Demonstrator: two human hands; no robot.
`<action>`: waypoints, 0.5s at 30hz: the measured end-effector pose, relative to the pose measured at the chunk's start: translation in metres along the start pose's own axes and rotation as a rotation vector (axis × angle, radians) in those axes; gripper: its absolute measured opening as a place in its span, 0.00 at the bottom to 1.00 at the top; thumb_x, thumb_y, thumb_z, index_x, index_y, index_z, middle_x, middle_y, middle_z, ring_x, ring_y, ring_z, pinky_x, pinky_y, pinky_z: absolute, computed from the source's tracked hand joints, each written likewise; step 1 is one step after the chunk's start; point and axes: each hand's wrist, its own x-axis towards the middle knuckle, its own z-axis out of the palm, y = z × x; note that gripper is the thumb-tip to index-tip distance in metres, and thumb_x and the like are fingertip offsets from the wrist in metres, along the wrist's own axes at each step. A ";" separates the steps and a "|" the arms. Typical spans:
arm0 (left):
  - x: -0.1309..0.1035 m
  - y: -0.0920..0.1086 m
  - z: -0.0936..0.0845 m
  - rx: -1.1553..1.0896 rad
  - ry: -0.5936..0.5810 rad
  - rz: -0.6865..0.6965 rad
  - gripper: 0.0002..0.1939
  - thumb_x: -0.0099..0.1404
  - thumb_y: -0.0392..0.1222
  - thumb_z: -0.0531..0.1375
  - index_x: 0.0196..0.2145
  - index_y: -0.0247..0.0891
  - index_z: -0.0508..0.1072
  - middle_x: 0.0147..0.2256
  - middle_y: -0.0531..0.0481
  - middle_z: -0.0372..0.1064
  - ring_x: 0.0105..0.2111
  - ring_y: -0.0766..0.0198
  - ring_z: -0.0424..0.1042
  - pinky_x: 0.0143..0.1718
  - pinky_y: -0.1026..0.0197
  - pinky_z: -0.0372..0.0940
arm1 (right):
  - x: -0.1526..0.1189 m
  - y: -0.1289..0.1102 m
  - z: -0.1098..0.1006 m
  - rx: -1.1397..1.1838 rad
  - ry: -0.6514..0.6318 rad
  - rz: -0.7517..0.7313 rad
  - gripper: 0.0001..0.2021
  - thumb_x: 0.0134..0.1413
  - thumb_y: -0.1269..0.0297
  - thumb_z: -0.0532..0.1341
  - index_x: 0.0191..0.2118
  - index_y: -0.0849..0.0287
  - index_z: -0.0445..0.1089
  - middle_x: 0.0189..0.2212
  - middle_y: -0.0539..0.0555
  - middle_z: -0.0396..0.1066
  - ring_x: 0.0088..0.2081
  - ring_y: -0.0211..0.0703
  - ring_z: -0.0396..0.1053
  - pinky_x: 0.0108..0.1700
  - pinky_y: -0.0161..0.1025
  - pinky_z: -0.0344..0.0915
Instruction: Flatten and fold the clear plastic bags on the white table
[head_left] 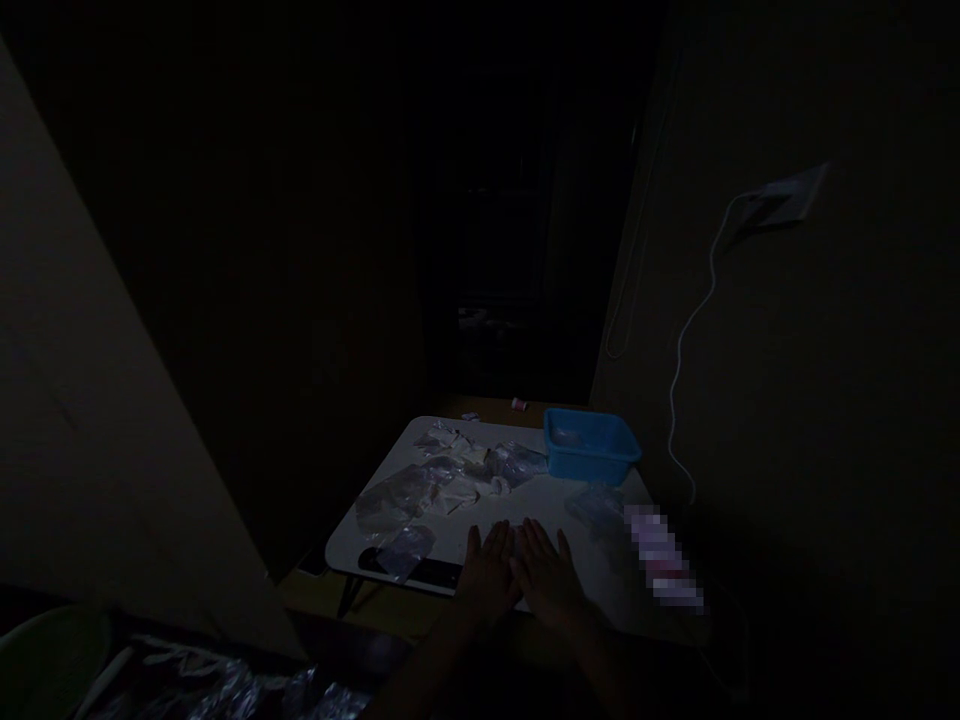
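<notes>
Both my hands reach forward, side by side, over the near edge of a low white folding table [525, 505]. My left hand [487, 568] lies flat with its fingers stretched out. Beside it and touching it, my right hand [546, 570] is flat too, its thumb side apart from the fingers. A small piece of clear plastic [516, 540] shows between and under the fingers; the rest of it is hidden. To the left of my hands lies a clear plastic bag [406, 552], across a dark slot in the table's front edge.
Crumpled clear bags [394, 500] and whitish cloth or paper pieces [454, 493] cover the table's left half. A blue plastic basin [592, 465] stands at the back right, with another clear bag [596, 508] before it. A white cable [679, 350] hangs from a wall socket [784, 200]. The room is dark.
</notes>
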 end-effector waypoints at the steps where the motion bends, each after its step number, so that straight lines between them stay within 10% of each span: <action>1: 0.000 0.000 0.000 0.001 -0.005 -0.003 0.29 0.63 0.50 0.40 0.58 0.32 0.46 0.58 0.40 0.42 0.58 0.53 0.40 0.54 0.41 0.34 | 0.000 0.000 0.001 0.000 -0.001 0.001 0.26 0.58 0.55 0.33 0.58 0.59 0.46 0.59 0.55 0.43 0.60 0.44 0.36 0.57 0.54 0.28; 15: 0.000 -0.001 0.005 0.046 0.017 0.029 0.29 0.64 0.52 0.39 0.59 0.36 0.42 0.58 0.40 0.42 0.58 0.52 0.40 0.53 0.41 0.35 | 0.000 0.000 0.005 -0.012 0.020 -0.011 0.24 0.59 0.58 0.33 0.58 0.57 0.47 0.59 0.54 0.44 0.60 0.43 0.37 0.57 0.54 0.30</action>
